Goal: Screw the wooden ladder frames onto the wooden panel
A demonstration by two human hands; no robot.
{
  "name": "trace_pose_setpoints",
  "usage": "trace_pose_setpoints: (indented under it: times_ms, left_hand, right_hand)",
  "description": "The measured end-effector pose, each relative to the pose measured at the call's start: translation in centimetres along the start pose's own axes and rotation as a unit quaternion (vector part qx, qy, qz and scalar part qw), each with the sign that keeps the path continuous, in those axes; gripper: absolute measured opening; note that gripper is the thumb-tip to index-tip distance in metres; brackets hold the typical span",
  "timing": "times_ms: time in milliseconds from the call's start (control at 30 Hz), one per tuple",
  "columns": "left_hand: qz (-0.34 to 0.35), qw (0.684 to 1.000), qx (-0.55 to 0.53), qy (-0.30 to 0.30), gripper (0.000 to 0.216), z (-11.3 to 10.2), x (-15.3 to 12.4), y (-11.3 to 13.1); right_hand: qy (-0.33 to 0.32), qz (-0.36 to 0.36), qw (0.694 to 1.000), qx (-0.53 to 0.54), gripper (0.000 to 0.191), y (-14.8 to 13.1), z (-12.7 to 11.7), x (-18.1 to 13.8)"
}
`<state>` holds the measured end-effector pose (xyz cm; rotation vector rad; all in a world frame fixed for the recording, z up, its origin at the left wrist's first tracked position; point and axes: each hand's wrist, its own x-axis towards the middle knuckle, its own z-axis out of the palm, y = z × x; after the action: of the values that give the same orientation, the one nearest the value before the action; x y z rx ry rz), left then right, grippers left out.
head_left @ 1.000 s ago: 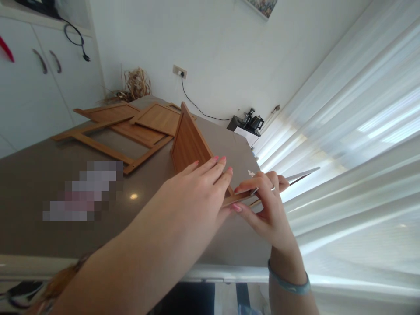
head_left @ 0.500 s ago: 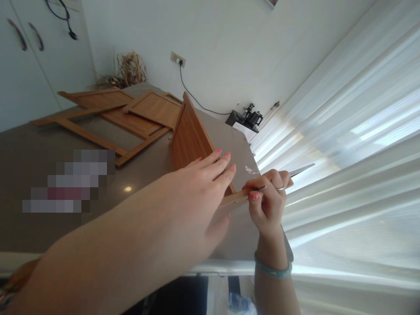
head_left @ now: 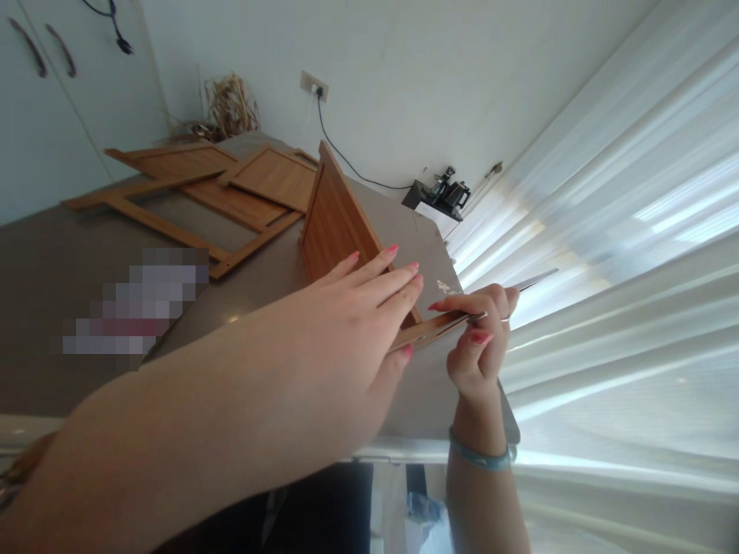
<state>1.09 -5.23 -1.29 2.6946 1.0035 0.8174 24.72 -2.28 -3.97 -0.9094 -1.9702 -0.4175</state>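
Note:
A brown wooden panel with a raised frame stands upright on the table. My left hand lies across its near end, fingers stretched out over the wood and the thumb on the near side of the frame rail, holding it. At the end of that rail, my right hand is closed around a thin metal tool with a pointed blade. The blade sticks out to the right, while the tool's other end shows between thumb and index finger by the rail. Its middle is hidden in my fist.
Several wooden frames and panels lie overlapping on the grey table at the left. A blurred-out patch covers something nearer. Dried stalks stand at the back, a black appliance farther right. White curtains hang on the right.
My right hand has shifted slightly right, and its thumb has come away from the rail's end. My left hand stays on the panel. The camera view has tilted a little.

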Motion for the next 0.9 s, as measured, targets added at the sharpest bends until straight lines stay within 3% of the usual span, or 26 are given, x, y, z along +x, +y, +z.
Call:
trace_pose_setpoints:
  times_ms: [133,267,367,500,600,767,900]
  left_hand:
    - [0.006,1.000,-0.002,-0.011,0.056,-0.3,0.0,0.0]
    - [0.000,1.000,0.001,-0.018,0.055,-0.3,0.1,0.1]
    - [0.004,1.000,0.000,-0.016,0.054,-0.2,0.1,0.2]
    - [0.010,1.000,-0.019,-0.020,0.054,-0.3,0.2,0.1]
    - [0.018,0.999,-0.036,-0.024,0.060,-0.3,0.3,0.0]
    - [0.021,0.999,-0.045,-0.016,0.062,-0.4,0.2,0.2]
    - [0.012,0.998,-0.052,-0.016,0.054,-0.5,0.1,0.4]
  right_hand:
    - [0.167,0.025,0.985,0.032,0.020,-0.9,0.8,-0.6]
    - [0.235,0.056,0.968,-0.063,0.027,-3.4,0.5,-1.5]
    - [0.231,0.093,0.966,-0.067,0.028,-5.9,0.4,-2.4]
    - [0.175,0.116,0.977,-0.033,0.030,-7.9,1.2,-2.9]
    - [0.150,0.130,0.980,-0.015,0.030,-8.1,2.0,-2.7]
    - [0.175,0.147,0.973,-0.027,0.034,-7.9,2.9,-2.3]
    - [0.185,0.113,0.975,-0.046,0.031,-7.1,3.3,-2.6]
